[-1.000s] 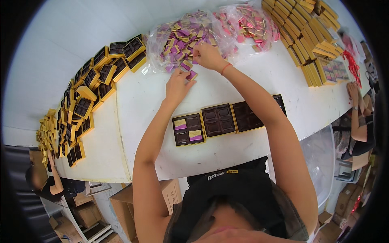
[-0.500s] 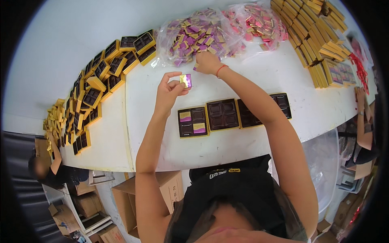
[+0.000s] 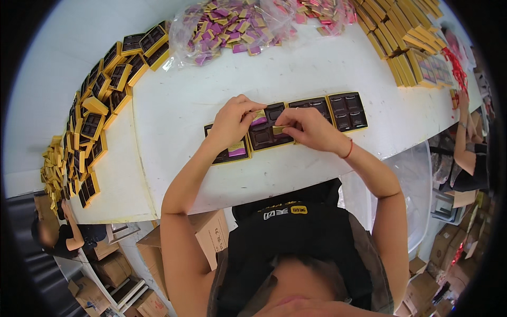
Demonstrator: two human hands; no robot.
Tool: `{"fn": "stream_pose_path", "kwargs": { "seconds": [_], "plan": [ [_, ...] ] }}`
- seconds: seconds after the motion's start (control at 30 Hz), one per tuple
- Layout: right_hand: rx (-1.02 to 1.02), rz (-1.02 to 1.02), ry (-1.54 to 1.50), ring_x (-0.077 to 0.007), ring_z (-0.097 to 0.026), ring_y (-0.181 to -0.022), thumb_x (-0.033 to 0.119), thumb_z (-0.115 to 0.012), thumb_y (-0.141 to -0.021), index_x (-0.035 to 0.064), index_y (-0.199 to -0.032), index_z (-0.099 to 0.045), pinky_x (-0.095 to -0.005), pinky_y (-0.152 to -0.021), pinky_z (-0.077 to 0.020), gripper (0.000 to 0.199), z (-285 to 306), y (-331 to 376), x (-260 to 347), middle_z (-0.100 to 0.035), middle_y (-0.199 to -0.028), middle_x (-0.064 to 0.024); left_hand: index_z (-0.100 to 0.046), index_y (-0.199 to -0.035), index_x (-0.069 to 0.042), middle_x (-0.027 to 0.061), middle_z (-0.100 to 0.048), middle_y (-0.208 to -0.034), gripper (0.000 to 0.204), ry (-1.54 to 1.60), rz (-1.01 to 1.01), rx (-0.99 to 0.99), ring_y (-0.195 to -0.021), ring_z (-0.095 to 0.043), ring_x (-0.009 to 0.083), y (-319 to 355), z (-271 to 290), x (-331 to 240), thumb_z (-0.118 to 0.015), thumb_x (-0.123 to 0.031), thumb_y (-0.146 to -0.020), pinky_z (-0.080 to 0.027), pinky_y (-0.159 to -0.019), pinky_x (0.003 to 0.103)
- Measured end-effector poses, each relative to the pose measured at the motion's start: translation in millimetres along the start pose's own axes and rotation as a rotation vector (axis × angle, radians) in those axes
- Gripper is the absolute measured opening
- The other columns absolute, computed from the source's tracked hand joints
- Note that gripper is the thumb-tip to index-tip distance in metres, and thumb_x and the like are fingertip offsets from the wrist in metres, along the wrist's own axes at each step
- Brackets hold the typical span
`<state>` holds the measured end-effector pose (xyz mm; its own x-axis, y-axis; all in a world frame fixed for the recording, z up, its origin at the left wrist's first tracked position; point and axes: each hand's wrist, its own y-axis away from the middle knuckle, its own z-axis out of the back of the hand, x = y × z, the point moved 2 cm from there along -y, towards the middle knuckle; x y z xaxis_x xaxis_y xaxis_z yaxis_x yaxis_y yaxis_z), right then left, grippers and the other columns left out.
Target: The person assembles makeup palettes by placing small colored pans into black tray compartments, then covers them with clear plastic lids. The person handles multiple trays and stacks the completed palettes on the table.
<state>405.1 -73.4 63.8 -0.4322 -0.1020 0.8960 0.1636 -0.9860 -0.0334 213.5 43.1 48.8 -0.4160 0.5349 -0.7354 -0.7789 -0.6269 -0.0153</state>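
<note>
Four-compartment boxes with dark trays and gold edges stand in a row before me. Over the second box (image 3: 261, 139), my left hand (image 3: 234, 122) pinches a purple-and-gold wrapped chocolate (image 3: 259, 117) at its far left compartment. My right hand (image 3: 311, 128) is closed on another wrapped chocolate (image 3: 279, 129), mostly gold from here, at the near right compartment. The leftmost box (image 3: 226, 160) lies partly under my left hand and wrist; a purple-and-gold chocolate (image 3: 236, 149) shows in it. Beyond my right hand are a third box (image 3: 311, 103) and a fourth box (image 3: 347, 112), their visible compartments dark.
A clear bag of purple-and-gold chocolates (image 3: 227, 29) lies at the back, beside pink ones (image 3: 325, 16). Dark-tray boxes (image 3: 100, 95) are heaped at left; gold boxes (image 3: 396, 37) are stacked at right. Co-workers (image 3: 58, 232) (image 3: 467, 153) are at both sides.
Both hands have come from near the bag down to the second box, each with a chocolate. My view has shifted, so the table contents sit higher and further left.
</note>
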Motion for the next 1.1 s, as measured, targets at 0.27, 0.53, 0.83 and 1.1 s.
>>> {"fn": "stream_pose_path", "kwargs": {
  "seconds": [0.27, 0.53, 0.83, 1.1],
  "plan": [
    [-0.135, 0.391, 0.64, -0.0221, -0.056, -0.096, 0.013, -0.072, -0.079, 0.0067, -0.106, -0.067, -0.0371, -0.085, -0.0448, 0.028, -15, 12, -7, -0.06, -0.101, -0.0054, -0.06, -0.128, -0.004, 0.0119, -0.059, -0.127, 0.054, -0.442, -0.271, -0.187, -0.116, -0.055, 0.0299, 42, -21, -20, -0.076, -0.024, -0.08, -0.043, -0.099, 0.043],
    [-0.097, 0.628, 0.706, -0.0234, -0.054, -0.1, 0.033, -0.077, -0.076, 0.0065, -0.097, -0.068, -0.0387, -0.096, -0.0408, 0.035, -8, 19, 2, -0.058, -0.108, -0.0067, -0.062, -0.123, -0.002, 0.0128, -0.062, -0.126, 0.06, -0.529, -0.332, -0.111, -0.117, -0.056, 0.0298, 47, -10, -36, -0.076, -0.041, -0.079, -0.038, -0.107, 0.047],
    [-0.607, 0.318, 0.509, -0.0365, -0.065, -0.085, 0.006, -0.06, -0.082, 0.0025, -0.1, -0.066, -0.0452, -0.078, -0.0521, 0.019, 45, -253, -44, -0.067, -0.089, -0.0202, -0.068, -0.11, -0.006, 0.0171, -0.069, -0.098, 0.025, -0.449, -0.157, -0.444, -0.093, -0.064, 0.0376, -173, 62, 84, -0.066, -0.01, -0.085, -0.051, -0.078, 0.047],
    [-0.389, 0.046, 0.799, -0.0372, -0.067, -0.085, 0.008, -0.057, -0.085, 0.0026, -0.098, -0.069, -0.0467, -0.076, -0.0541, 0.018, 65, -290, -59, -0.067, -0.093, -0.0244, -0.067, -0.107, -0.002, 0.0127, -0.067, -0.087, 0.022, 0.0, -0.053, -0.573, -0.085, -0.066, 0.0271, -159, 92, 113, -0.059, -0.019, -0.095, -0.05, -0.075, 0.039]
  ]
}}
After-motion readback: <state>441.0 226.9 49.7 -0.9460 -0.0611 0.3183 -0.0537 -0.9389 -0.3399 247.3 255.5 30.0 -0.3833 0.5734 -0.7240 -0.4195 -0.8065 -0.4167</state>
